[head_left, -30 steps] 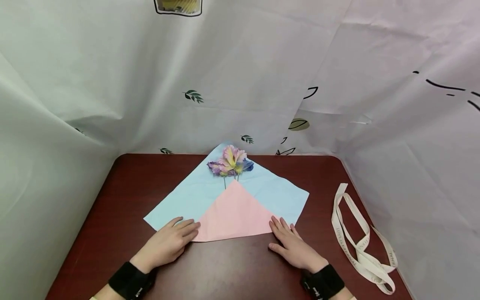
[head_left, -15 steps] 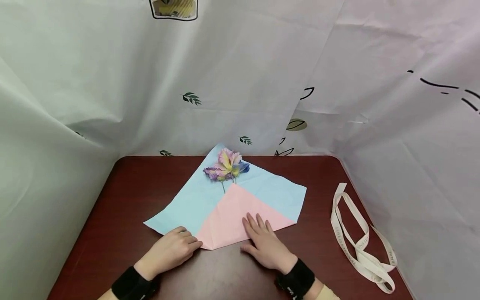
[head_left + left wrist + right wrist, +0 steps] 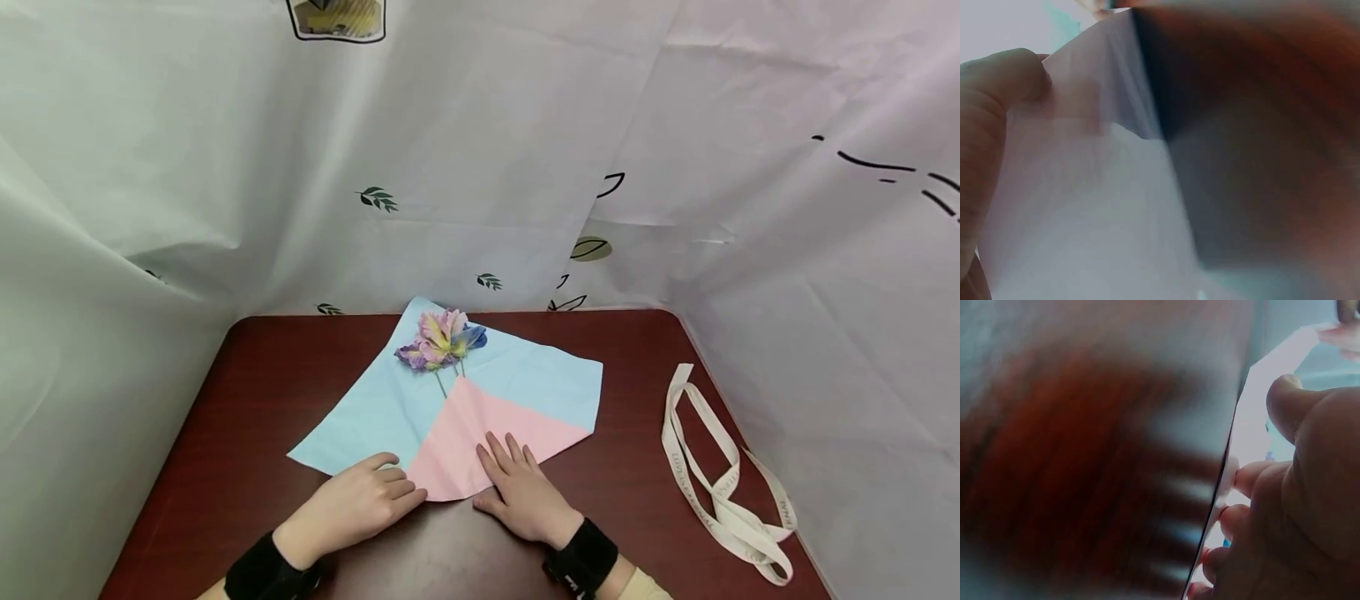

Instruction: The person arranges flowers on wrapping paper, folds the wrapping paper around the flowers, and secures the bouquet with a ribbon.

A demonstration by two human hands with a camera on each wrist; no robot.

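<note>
A sheet of wrapping paper [image 3: 352,421], light blue on one face and pink on the other, lies on the table with its front folded up as a pink triangle [image 3: 465,421]. Artificial flowers [image 3: 442,337] in pink, purple and blue rest on the blue face, their lower stems hidden under the fold. My left hand [image 3: 360,504] pinches the sheet at its front left edge, fingers curled; in the left wrist view the thumb [image 3: 1016,78] lies against the paper. My right hand [image 3: 525,492] presses the pink fold near the front edge with spread, straight fingers.
A loosely looped white ribbon [image 3: 723,492] with printed lettering lies at the right of the dark red table [image 3: 247,392]. A white printed curtain [image 3: 480,167] hangs behind the table and along both sides.
My right hand has moved left from the fold's right corner onto its middle. My left hand has taken hold of the left edge and drawn it rightward; the sheet and flowers have turned leftward.
</note>
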